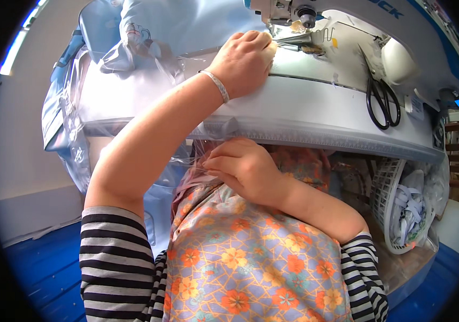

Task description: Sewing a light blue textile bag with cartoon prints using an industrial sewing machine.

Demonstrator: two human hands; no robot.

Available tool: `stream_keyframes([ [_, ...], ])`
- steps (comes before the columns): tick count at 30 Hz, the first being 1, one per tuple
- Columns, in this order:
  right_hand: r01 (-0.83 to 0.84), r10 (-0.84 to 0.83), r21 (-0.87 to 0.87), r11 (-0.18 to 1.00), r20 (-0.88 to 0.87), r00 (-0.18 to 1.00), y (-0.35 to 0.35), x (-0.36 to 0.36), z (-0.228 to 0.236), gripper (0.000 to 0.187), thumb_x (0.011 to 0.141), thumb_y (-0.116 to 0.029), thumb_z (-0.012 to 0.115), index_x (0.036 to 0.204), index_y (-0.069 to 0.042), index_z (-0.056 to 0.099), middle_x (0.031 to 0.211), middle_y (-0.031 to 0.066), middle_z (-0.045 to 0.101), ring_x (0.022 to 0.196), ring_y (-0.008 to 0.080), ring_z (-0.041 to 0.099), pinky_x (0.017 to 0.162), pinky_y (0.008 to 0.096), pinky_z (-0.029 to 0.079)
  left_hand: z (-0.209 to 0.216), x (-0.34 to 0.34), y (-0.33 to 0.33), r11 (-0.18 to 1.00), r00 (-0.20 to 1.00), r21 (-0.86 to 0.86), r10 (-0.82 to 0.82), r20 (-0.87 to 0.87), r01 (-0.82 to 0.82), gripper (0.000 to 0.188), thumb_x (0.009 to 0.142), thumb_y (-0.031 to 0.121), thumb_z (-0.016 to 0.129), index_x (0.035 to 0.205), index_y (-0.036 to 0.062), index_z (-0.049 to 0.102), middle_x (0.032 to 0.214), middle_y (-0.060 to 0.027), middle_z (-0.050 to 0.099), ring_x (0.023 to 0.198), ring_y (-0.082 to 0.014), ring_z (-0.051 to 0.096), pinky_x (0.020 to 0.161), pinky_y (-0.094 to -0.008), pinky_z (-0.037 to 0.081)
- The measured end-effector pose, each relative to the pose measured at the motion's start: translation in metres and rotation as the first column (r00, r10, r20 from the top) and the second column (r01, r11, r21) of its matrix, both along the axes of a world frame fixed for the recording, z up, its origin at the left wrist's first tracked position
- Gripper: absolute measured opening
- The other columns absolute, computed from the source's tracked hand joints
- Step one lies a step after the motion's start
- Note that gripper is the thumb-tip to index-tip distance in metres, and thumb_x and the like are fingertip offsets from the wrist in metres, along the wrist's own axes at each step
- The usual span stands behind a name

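My left hand (245,61) reaches across the table edge to the sewing machine (307,16), close to its needle area. The fingers are curled down, and whatever is under them is hidden. Lower, over my lap at the table's front edge, my right hand (248,166) has its thumb and fingers closed on thin clear plastic (200,153), which hangs in wrinkled folds. Light blue material (186,24) spreads over the table left of the machine head, with more clear plastic about it. Beside the left fingertips lies a metal guide (296,40) on the machine bed.
Black-handled scissors (382,102) lie on the table to the right. A ruler strip (304,137) runs along the front edge. Below right, a white plastic basket (387,206) holds pale strips. Blue pieces in plastic (60,118) hang over the table's left end.
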State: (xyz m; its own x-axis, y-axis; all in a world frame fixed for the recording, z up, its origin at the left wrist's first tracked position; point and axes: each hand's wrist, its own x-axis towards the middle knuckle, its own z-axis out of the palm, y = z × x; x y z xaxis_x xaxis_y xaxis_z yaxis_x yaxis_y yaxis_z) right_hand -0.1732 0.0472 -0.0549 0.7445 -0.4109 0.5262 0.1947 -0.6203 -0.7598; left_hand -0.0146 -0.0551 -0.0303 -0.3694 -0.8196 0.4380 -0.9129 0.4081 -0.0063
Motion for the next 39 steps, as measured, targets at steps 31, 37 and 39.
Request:
stream_keyframes([
  [31,0.056,-0.034,0.146,0.988,-0.15,0.988,-0.059,-0.038,0.025,0.015,0.078,0.002,0.072,0.093,0.0,0.071,0.092,0.0121,0.066,0.084,0.0267,0.065,0.075,0.0337,0.053,0.026,0.016,0.008,0.972,1.0,0.234,-0.015,0.023,0.009,0.048,0.089,0.038,0.062,0.128,0.01,0.061,0.13,-0.0203,0.053,0.126,-0.0333,0.048,0.108,-0.044,0.033],
  [37,0.115,-0.106,0.046,0.992,-0.164,0.981,-0.079,-0.03,0.024,0.016,0.077,0.005,0.07,0.093,0.0,0.071,0.093,0.0113,0.065,0.086,0.0259,0.064,0.076,0.034,0.052,0.049,0.026,0.057,0.88,0.969,0.414,-0.175,-0.175,0.233,0.012,0.083,0.017,0.064,0.088,0.0057,0.065,0.089,-0.0122,0.063,0.087,-0.0322,0.063,0.077,-0.0413,0.051],
  [39,0.135,-0.141,-0.045,0.99,-0.182,0.973,-0.088,-0.027,0.025,0.017,0.076,0.006,0.069,0.093,0.0,0.071,0.094,0.0109,0.065,0.086,0.0258,0.064,0.077,0.0338,0.052,0.049,0.035,0.062,0.906,0.979,0.388,-0.106,-0.176,0.168,0.01,0.083,0.014,0.063,0.088,0.0058,0.065,0.088,-0.0111,0.063,0.087,-0.0316,0.062,0.077,-0.0415,0.051],
])
